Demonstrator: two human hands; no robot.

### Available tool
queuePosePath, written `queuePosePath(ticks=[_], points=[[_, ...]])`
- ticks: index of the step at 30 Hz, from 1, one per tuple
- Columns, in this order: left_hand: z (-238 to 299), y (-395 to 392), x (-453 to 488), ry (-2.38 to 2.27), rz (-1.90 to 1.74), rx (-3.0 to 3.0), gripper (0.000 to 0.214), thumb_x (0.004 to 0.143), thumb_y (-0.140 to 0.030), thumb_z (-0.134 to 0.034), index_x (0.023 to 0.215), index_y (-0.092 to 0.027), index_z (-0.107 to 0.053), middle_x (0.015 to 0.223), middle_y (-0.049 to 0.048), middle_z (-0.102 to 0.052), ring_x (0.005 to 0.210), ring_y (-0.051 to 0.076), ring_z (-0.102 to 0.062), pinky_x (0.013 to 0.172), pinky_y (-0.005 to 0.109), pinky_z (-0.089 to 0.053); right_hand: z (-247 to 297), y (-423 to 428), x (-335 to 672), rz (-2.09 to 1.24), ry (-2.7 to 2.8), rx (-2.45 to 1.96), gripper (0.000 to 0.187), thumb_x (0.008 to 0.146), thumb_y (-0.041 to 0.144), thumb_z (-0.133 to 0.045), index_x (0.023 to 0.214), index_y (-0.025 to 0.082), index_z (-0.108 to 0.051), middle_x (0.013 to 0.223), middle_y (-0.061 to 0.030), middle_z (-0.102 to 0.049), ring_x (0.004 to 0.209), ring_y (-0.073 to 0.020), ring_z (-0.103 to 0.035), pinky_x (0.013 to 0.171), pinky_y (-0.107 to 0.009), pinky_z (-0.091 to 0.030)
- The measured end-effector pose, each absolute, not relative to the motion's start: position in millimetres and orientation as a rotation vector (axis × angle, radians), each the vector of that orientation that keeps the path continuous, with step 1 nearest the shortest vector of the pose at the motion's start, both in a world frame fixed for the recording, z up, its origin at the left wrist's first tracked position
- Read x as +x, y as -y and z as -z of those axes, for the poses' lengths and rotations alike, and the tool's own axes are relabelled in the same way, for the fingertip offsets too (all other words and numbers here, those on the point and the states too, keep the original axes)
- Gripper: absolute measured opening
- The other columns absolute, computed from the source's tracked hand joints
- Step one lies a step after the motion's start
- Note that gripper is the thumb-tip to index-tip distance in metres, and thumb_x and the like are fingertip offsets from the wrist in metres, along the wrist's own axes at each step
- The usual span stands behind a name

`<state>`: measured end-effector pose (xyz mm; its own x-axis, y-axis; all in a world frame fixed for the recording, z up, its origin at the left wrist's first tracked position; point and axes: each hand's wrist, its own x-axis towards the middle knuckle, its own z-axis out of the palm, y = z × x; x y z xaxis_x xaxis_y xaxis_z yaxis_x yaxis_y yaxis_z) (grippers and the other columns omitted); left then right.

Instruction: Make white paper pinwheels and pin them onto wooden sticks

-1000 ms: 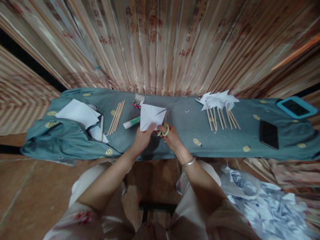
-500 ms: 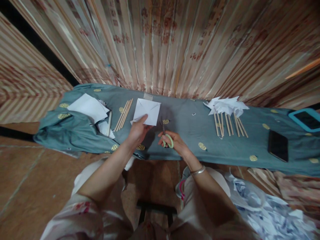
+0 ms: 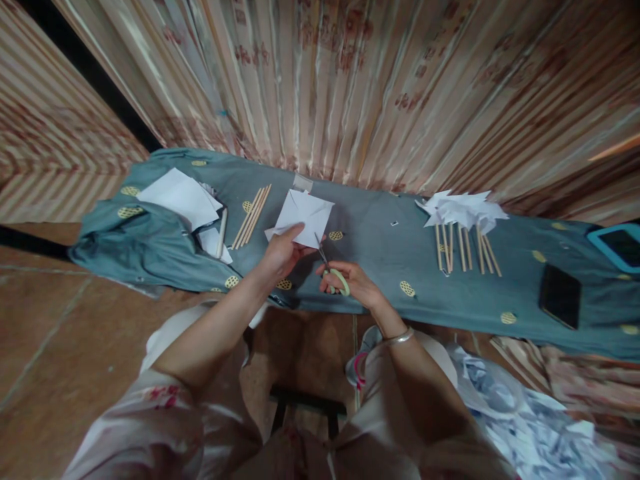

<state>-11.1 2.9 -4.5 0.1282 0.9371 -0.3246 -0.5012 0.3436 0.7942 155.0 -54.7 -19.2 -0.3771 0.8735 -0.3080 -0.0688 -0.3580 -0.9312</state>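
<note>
The left hand (image 3: 284, 255) has a white paper square (image 3: 306, 215) in its grip over the table (image 3: 373, 257), the right hand (image 3: 357, 283) green-handled scissors (image 3: 343, 282), blades (image 3: 322, 249) at the square's near corner.

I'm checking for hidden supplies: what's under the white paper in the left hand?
Under the white paper, fingers of the left hand show at its near edge. A pale flap shows beyond its far edge; anything else beneath is covered.
</note>
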Motion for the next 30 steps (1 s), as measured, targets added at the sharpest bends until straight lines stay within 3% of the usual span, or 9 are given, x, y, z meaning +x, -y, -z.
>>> queuePosePath(ticks=[15, 23, 30], points=[[5.4, -0.5, -8.7, -0.940, -1.113, 0.570, 0.017, 0.084, -0.022, -0.057, 0.096, -0.016, -0.067, 0.087, 0.0089, -0.076, 0.096, 0.028, -0.073, 0.083, 0.040, -0.059, 18.5, 53.9, 153.9, -1.804, 1.172, -1.173, 0.039, 0.056, 0.047, -0.088, 0.076, 0.018, -0.071, 0.059, 0.0020, -0.069, 0.051, -0.0077, -0.058, 0.050, -0.018, -0.043], [6.6, -0.7, -7.6, -0.954, -1.114, 0.573, 0.017, 0.081, -0.026, -0.064, 0.095, -0.017, -0.067, 0.088, 0.0095, -0.076, 0.100, 0.030, -0.072, 0.082, 0.041, -0.059, 17.5, 54.3, 153.1, -1.783, 1.177, -1.188, 0.041, 0.055, 0.051, -0.087, 0.075, 0.019, -0.071, 0.057, 0.0028, -0.068, 0.048, -0.0075, -0.057, 0.047, -0.018, -0.041], [6.1, -0.8, -7.5, -0.940, -1.119, 0.553, 0.016, 0.083, -0.020, -0.056, 0.095, -0.017, -0.067, 0.087, 0.0086, -0.076, 0.097, 0.027, -0.073, 0.083, 0.041, -0.059, 18.6, 53.8, 153.2, -1.785, 1.181, -1.171, 0.040, 0.055, 0.051, -0.087, 0.073, 0.019, -0.071, 0.055, 0.0033, -0.067, 0.047, -0.0074, -0.056, 0.048, -0.018, -0.042]])
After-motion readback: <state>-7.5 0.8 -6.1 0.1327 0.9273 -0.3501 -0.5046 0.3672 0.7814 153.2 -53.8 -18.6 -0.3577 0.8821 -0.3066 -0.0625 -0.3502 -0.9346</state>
